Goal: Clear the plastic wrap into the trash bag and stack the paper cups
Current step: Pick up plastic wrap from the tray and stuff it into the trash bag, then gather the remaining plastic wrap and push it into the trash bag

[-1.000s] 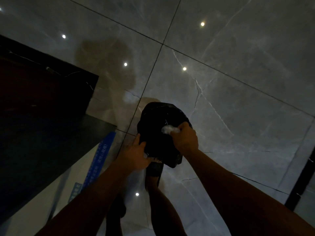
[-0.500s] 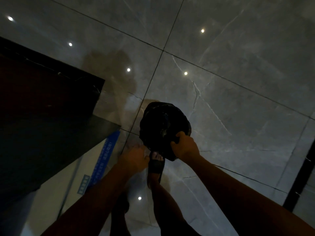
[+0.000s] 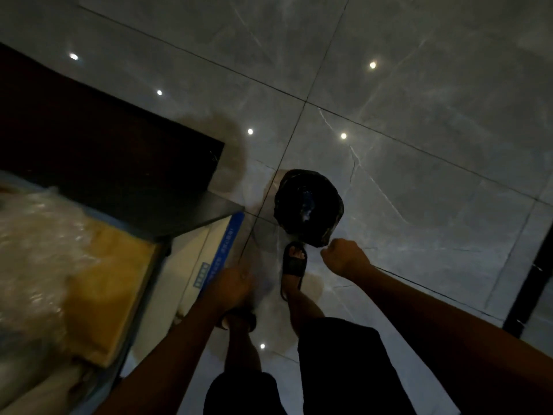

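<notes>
Head view: your right hand (image 3: 344, 259) now clear of trash bag (image 3: 308, 206), fingers curled in empty fist just beside bag's 5 o'clock edge; a second ago it pushed white wad of wrap into bag mouth. Left hand (image 3: 235, 284) off bag too, blurred, finger state cannot tell. Bag sits on floor (image 3: 419, 85) at 12 o'clock from your sandal (image 3: 294, 262). More plastic wrap (image 3: 39, 244) now visible at 9 o'clock on table (image 3: 119, 154). Cups not visible. Judgement: one wad binned, more wrap remains.

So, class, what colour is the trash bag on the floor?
Black and glossy; the trash bag shows in the head view, the only one.
</notes>
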### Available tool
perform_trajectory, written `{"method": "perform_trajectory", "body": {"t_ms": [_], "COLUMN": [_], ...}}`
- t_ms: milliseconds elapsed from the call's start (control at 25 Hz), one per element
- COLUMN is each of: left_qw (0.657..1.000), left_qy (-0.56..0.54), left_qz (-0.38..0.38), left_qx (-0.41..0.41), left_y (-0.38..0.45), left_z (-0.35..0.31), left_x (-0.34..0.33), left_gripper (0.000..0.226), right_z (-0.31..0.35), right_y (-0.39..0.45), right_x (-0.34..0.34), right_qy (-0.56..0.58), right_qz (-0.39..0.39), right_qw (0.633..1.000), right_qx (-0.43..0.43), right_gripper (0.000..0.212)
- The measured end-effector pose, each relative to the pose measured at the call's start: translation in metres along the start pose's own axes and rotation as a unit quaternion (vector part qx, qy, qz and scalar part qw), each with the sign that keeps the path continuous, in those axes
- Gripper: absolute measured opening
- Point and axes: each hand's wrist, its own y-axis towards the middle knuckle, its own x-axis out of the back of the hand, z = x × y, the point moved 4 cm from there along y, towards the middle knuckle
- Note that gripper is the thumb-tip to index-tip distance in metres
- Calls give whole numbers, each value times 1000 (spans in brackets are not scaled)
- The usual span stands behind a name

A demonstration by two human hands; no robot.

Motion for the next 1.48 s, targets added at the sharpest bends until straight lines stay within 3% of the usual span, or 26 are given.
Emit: {"method": "perform_trajectory", "body": {"t_ms": [120,240,360,520,800,1040,1240,1360,1480], "left_qw": [1000,987,977,974,956,942,910,875,835], "left_qy": [-10,-140,-197,-212,-279,-316,-385,-447,-501], "left_qz": [-17,-69,-84,-83,-53,-89,-114,-134,-145], "left_qx": [-8,23,13,-7,79,64,101,130,177], "left_y": [-46,-94,-134,-174,-236,-258,-261,-265,-265], "left_z": [14,32,44,70,171,198,219,233,235], "left_x": [2,2,-10,-46,-145,-185,-182,-185,-190], "left_gripper": [28,30,31,29,37,18,19,21,22], "right_z": [7,21,35,48,70,84,114,139,178], "right_y": [-40,-80,-111,-144,-204,-227,-229,-223,-216], "right_x": [8,14,11,-7,-75,-87,-74,-58,-50], "right_qy": [-16,-31,-45,-68,-142,-184,-186,-212,-280], "right_qz": [7,5,-2,-5,5,13,1,7,13], "right_qw": [1000,999,999,997,988,980,978,973,949], "right_qx": [7,18,31,30,55,77,92,88,146], "right_gripper": [30,33,31,31,26,37,35,32,28]}}
